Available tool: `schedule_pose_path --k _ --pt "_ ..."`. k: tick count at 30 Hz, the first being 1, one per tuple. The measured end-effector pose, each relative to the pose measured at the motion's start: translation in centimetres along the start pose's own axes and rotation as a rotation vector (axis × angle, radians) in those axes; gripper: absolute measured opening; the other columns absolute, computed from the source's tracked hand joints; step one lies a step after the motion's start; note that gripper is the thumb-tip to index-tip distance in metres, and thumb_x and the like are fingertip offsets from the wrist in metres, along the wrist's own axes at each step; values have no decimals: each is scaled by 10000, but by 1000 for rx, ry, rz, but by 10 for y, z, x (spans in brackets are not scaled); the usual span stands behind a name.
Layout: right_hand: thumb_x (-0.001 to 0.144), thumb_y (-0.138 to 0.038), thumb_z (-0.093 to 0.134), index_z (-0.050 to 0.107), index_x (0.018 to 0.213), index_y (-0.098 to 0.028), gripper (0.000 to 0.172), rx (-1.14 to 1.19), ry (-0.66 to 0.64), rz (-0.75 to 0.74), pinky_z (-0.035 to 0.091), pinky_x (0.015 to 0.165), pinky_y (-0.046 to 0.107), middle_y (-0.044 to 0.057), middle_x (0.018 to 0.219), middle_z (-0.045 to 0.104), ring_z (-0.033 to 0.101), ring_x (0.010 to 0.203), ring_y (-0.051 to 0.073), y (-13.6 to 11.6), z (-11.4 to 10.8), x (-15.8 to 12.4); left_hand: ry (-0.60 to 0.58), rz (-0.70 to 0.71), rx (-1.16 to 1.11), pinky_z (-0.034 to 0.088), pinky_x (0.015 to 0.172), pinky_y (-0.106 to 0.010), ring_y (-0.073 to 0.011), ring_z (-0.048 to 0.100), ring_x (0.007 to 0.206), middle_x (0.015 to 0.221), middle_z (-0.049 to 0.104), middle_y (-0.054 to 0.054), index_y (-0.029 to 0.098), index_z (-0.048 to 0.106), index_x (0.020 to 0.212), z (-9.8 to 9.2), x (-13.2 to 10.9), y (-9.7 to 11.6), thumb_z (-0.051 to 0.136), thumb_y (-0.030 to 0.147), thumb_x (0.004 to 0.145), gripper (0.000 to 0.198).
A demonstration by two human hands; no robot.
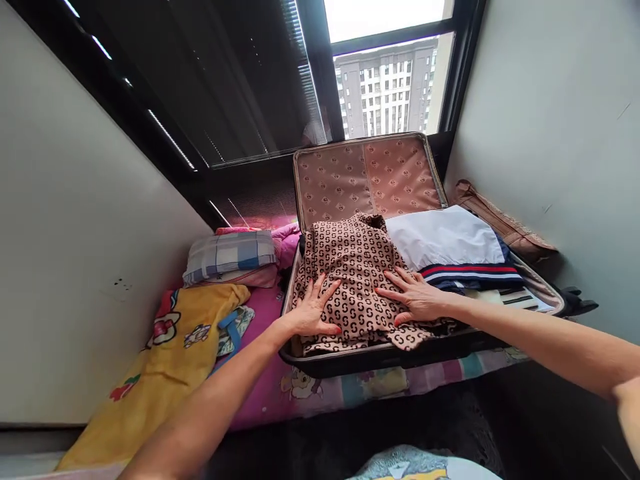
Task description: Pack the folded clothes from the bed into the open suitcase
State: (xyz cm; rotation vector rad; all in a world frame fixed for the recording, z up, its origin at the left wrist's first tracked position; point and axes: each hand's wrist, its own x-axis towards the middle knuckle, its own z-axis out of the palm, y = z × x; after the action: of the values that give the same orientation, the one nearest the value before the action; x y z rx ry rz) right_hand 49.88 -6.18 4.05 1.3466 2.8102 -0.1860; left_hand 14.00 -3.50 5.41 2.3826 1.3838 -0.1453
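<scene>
An open black suitcase (350, 360) with a patterned tan lining lies on the bed. In its left half sits a folded brown garment with a dark chain print (353, 257). My left hand (314, 308) lies flat on the garment's left side, fingers spread. My right hand (416, 295) presses flat on its right side, fingers apart. To the right in the case lie a folded white garment (443, 237) and a navy piece with red and white stripes (470, 273).
A yellow cartoon blanket (165, 360) and a checked pillow (230, 253) lie left of the suitcase on the pink bedsheet (270, 393). A tan bag (500, 223) leans on the right wall. A window with dark blinds stands behind the raised lid (367, 177).
</scene>
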Motion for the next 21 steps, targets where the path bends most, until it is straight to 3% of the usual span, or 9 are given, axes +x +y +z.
schedule_pose_path --k 3,7,10,12,15,17,18,19,21 --pt "920 -728 570 289 1648 -377 855 -66 39 12 278 1135 745 177 1727 146 149 1557 513 0 11 4 36 -42 11 214 1173 -760 -493 -128 1569 1728 -222 -115 412 -49 1663 9 -10 2 800 569 775 1239" --pt "1007 -634 491 254 1663 -343 756 -78 81 -76 315 1147 704 185 1718 174 182 1566 465 -2 20 -16 59 -80 23 252 1188 -712 -460 -61 1589 1735 -170 -151 364 -24 1675 12 -41 8 773 477 820 1175" --pt "1013 -590 518 286 1657 -313 739 -100 84 -149 317 1147 704 205 1709 194 199 1564 460 -2 23 -28 26 -84 14 267 1171 -724 -458 -4 1593 1745 -61 -182 354 25 1680 0 -63 15 711 497 870 1071" --pt "1001 -569 554 321 1648 -280 746 -122 73 -158 325 1135 711 231 1694 229 235 1551 469 -2 17 -27 60 -105 46 244 1149 -772 -486 5 1586 1748 27 -176 363 197 1667 -16 -71 26 720 536 861 976" --pt "915 -579 671 415 1610 -247 812 -100 -65 -178 440 1063 648 248 1613 402 442 1439 467 -1 -15 -6 249 -69 131 199 1164 -780 -496 10 1584 1744 91 -162 327 478 1554 -39 -70 49 755 555 845 796" --pt "846 -583 737 551 1520 -234 782 -25 -195 -232 525 986 521 206 1448 595 621 1247 392 6 -52 25 348 26 166 178 1197 -743 -478 34 1588 1738 119 -168 299 516 1529 -46 -57 64 782 558 830 792" --pt "876 -560 706 628 1441 -243 652 35 -186 -234 531 985 454 156 1367 660 657 1180 329 11 -72 45 369 83 177 167 1208 -731 -473 40 1588 1737 122 -167 301 496 1545 -46 -47 70 800 563 814 834" --pt "929 -524 646 659 1397 -233 551 66 -95 -165 527 995 434 141 1332 679 661 1158 303 18 -91 67 373 132 186 150 1214 -729 -471 36 1589 1740 113 -161 317 462 1569 -44 -35 75 819 568 794 889" --pt "994 -440 554 580 1473 -213 531 50 174 103 494 1048 490 174 1450 595 607 1253 332 32 -122 114 343 182 201 101 1198 -766 -485 0 1585 1751 75 -130 384 388 1604 -36 -11 78 849 582 756 985"
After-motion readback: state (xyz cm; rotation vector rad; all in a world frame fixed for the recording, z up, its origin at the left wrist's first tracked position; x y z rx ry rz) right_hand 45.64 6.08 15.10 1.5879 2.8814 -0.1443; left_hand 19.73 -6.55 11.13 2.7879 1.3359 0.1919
